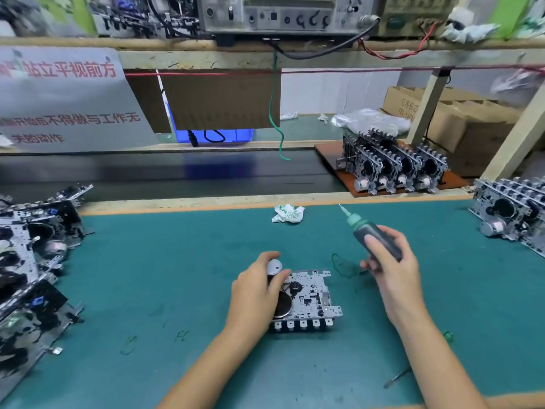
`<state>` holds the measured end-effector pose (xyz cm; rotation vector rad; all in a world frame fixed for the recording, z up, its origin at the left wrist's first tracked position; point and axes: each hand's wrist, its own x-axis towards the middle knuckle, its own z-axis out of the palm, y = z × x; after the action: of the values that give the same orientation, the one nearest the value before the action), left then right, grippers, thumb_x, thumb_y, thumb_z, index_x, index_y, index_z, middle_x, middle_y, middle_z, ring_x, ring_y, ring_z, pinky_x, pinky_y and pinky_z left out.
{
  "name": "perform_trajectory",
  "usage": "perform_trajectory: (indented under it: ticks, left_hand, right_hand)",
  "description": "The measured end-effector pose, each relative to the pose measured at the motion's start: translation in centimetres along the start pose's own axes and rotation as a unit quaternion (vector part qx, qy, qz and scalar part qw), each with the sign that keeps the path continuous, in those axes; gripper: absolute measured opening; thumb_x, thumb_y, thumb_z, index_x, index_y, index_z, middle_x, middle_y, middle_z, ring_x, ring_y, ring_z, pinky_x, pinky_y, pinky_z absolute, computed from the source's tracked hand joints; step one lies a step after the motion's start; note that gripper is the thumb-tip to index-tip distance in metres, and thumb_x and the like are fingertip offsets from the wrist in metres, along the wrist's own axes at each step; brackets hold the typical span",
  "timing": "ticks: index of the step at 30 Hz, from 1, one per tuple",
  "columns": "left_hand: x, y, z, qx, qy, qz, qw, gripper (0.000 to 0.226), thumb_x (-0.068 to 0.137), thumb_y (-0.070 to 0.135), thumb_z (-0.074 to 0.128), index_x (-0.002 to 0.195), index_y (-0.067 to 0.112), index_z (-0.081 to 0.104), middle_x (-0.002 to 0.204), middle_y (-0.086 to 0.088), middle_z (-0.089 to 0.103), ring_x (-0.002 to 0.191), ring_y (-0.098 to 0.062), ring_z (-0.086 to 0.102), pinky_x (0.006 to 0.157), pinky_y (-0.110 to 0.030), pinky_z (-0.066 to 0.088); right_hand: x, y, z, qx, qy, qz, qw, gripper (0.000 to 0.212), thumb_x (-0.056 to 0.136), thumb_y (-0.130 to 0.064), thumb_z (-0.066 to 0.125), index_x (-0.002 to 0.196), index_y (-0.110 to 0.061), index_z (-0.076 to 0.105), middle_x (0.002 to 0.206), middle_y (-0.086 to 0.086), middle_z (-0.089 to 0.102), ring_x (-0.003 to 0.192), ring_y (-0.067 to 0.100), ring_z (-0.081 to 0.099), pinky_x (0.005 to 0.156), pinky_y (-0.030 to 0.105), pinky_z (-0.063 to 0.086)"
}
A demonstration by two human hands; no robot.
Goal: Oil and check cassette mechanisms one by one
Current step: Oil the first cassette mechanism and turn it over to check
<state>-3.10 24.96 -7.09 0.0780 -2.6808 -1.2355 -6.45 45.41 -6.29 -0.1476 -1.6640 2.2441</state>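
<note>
A metal cassette mechanism (312, 299) lies flat on the green mat (177, 276), its row of keys facing me. My left hand (256, 293) grips its left side, fingers wrapped around the round silver motor. My right hand (389, 264) holds a dark oil bottle (371, 234) with a green cap and a thin needle tip. The tip points up and away to the far left, well above and to the right of the mechanism.
Piles of mechanisms sit at the left edge (29, 261) and the right edge (513, 211). A further batch stands on a brown board (395, 166) on the dark conveyor. A crumpled tissue (287, 213) lies at the mat's far edge. A small tool (396, 377) lies near my right forearm.
</note>
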Motion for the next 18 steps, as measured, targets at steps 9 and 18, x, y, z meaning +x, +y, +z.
perform_trajectory:
  ticks: [9,18]
  left_hand:
    - [1.0,0.4,0.5,-0.78,-0.149,-0.244,0.557,0.032,0.07,0.015,0.061,0.094,-0.003,0.072,0.103,-0.025,0.068,0.084,-0.042,0.068,0.073,-0.062,0.051]
    - [0.2,-0.3,1.5,-0.811,-0.161,-0.229,0.514,0.038,0.042,-0.009,0.087,0.053,0.012,0.058,0.043,-0.004,0.051,0.035,-0.019,0.05,0.059,-0.044,0.057]
  right_hand:
    - [-3.4,-1.7,6.6,0.295,0.017,0.129,0.947,0.03,0.065,-0.046,0.063,0.073,-0.018,0.059,0.055,-0.006,0.054,0.041,0.004,0.046,0.033,0.012,0.03]
    - [-5.4,0.9,8.9,0.183,0.021,0.126,0.975,0.039,0.059,-0.04,0.062,0.087,-0.015,0.049,0.056,-0.012,0.063,0.052,0.001,0.06,0.046,0.017,0.048]
